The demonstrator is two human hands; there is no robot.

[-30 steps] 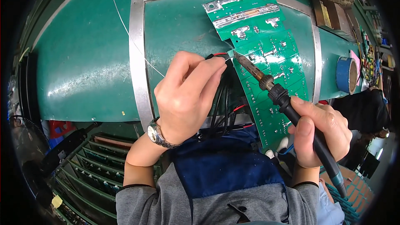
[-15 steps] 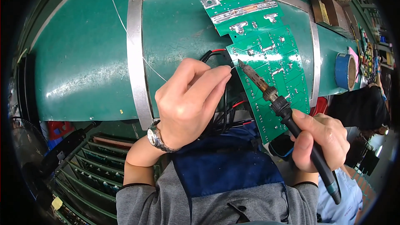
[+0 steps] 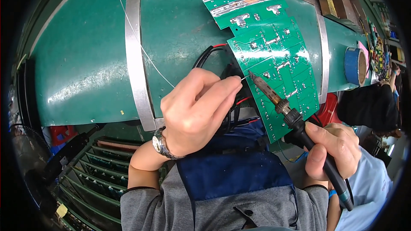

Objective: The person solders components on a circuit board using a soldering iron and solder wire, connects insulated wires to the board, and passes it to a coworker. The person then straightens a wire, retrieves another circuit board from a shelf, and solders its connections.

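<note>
The left hand (image 3: 195,111), its grip pinching solder wire (image 3: 243,78), sits just left of the soldering iron (image 3: 282,105) fisted in the right hand (image 3: 332,149), whose tip slants up-left onto the green circuit board (image 3: 274,55).

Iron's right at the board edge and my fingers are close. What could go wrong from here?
1. The soldering iron tip sits close to the left hand pinching the thin solder wire; a slip could burn the fingertips.
2. Red and black wires run just beside the tip and could get scorched.
3. The circuit board overhangs the table edge and may shift.

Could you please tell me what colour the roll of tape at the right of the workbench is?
The roll of tape is blue, seen best in the head view.
</note>
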